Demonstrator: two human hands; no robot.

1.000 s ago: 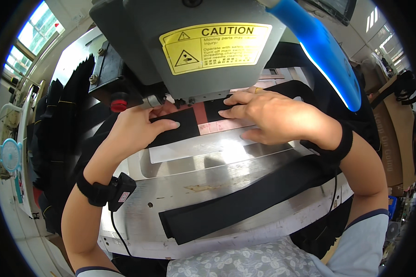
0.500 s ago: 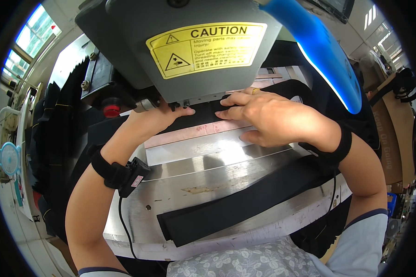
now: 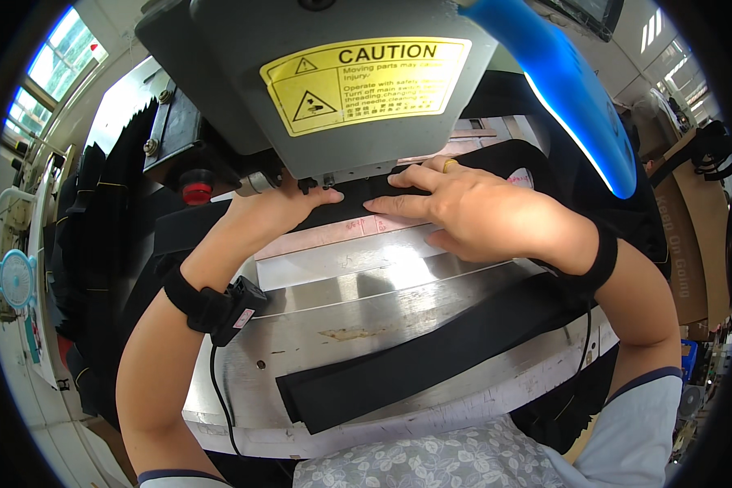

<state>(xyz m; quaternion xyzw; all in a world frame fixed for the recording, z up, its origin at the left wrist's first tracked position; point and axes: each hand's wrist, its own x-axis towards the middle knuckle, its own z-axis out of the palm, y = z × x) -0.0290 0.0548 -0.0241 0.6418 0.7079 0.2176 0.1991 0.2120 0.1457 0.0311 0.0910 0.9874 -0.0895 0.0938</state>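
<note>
A black fabric piece (image 3: 496,159) lies flat beneath the grey head of a sewing machine (image 3: 358,150). My right hand (image 3: 480,207) rests on it with fingers spread, the index fingertip near the pink ruler-like strip and the thumb over the metal plate. My left hand (image 3: 276,207) is at the fabric's left part, its thumb stretched out along the cloth beside the needle area. The other left fingers are hidden behind the machine. A pink strip with red marks (image 3: 333,233) runs along the fabric's near edge.
Folded black fabric strips (image 3: 415,350) lie on the metal table (image 3: 342,321) nearer me. A blue curved part (image 3: 577,106) hangs at upper right. A red knob (image 3: 196,189) sits left of the machine head. Black fabric is stacked at left (image 3: 98,220). Cables trail from both wrist straps.
My right hand has shifted slightly, its index finger reaching farther left over the fabric. The left hand has barely moved. A small patch of pink shows more clearly beyond the right wrist.
</note>
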